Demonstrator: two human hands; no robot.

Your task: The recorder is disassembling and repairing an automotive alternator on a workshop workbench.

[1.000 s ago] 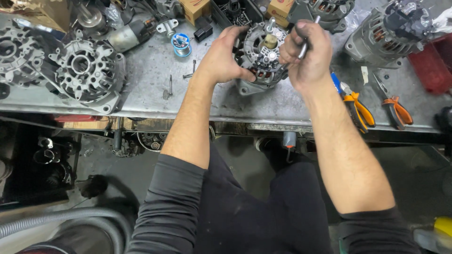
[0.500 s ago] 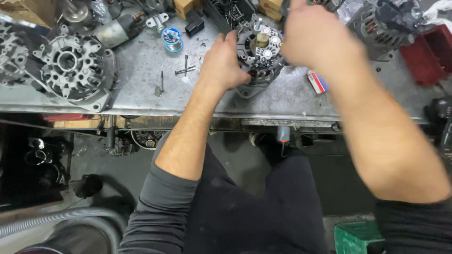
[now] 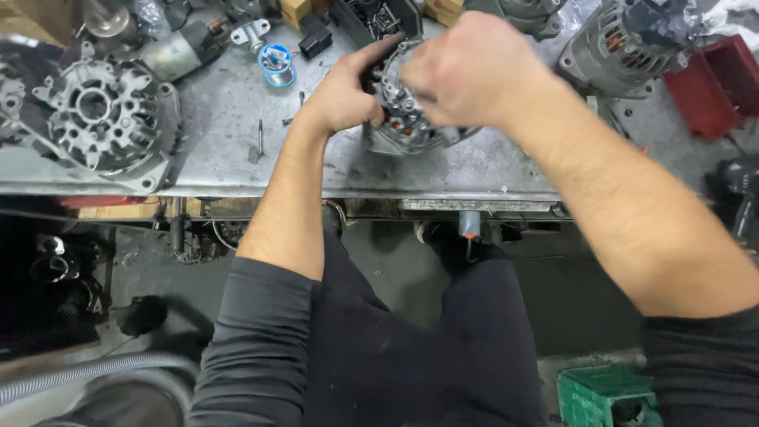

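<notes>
Head view: the alternator (image 3: 407, 126) sits near the front edge of the grey tabletop (image 3: 221, 158). The left hand (image 3: 344, 95) grips its left side. The right hand (image 3: 474, 75) hovers closed over its top, blurred, so what it holds, if anything, I cannot tell.

Scuffed metal workbench (image 3: 221, 150), dark floor (image 3: 585, 316)
</notes>
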